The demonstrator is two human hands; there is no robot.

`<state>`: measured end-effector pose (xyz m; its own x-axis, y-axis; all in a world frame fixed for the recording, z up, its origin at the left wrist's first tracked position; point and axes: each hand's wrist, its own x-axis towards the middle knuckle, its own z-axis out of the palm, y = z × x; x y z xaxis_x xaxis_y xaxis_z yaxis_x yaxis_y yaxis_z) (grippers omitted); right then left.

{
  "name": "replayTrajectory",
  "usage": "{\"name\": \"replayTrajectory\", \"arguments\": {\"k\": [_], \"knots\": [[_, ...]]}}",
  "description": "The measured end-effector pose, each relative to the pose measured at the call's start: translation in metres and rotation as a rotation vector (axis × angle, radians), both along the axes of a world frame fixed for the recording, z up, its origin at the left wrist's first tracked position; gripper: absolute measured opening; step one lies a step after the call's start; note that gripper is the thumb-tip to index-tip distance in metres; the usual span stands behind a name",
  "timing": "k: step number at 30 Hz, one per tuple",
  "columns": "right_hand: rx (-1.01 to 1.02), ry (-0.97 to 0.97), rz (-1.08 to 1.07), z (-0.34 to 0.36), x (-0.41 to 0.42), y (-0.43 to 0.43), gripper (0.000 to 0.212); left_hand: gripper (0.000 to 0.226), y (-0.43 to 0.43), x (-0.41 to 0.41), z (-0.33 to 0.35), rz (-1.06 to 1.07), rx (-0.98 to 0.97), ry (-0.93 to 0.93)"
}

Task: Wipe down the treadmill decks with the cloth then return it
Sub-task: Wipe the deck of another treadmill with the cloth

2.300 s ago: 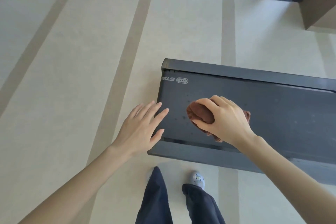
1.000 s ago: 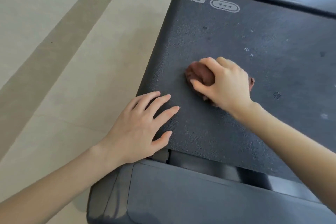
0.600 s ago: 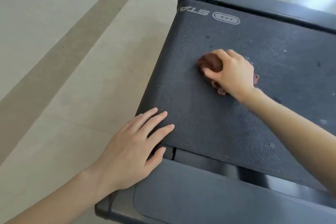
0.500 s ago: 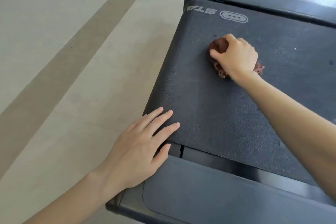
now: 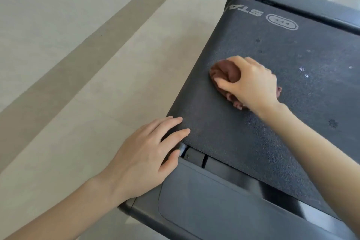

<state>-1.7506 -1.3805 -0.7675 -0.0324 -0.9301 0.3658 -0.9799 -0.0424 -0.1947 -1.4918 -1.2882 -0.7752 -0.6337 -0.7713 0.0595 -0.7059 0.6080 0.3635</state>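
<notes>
A black treadmill deck (image 5: 243, 142) with a rough belt fills the right half of the view, with a white logo near its far end. My right hand (image 5: 251, 84) grips a bunched brown cloth (image 5: 224, 73) and presses it onto the belt near the left edge. My left hand (image 5: 144, 158) rests flat with straight fingers on the deck's near left corner, fingertips on the belt edge. Small pale specks and dark spots dot the belt to the right of the cloth.
The smooth side rail (image 5: 194, 206) of the treadmill runs along the near edge. Pale floor (image 5: 68, 64) with a darker diagonal stripe lies to the left of the deck.
My right hand has drawn the cloth back toward me and leftward along the belt after pushing it away. My left hand has slid slightly toward the deck's corner.
</notes>
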Motion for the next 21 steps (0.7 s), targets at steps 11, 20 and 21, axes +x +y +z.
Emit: {"name": "replayTrajectory", "arguments": {"k": [11, 20, 21], "knots": [[-0.021, 0.075, 0.255, -0.004, 0.051, 0.060, 0.043, 0.044, 0.017, 0.014, -0.001, 0.010, 0.112, 0.075], [0.038, 0.001, -0.024, 0.004, 0.035, -0.012, 0.046, 0.042, 0.020, 0.014, 0.003, 0.074, 0.096, 0.078], [0.034, 0.041, -0.052, 0.003, 0.038, -0.016, 0.047, 0.041, 0.019, 0.014, 0.003, 0.084, 0.081, 0.080]]}}
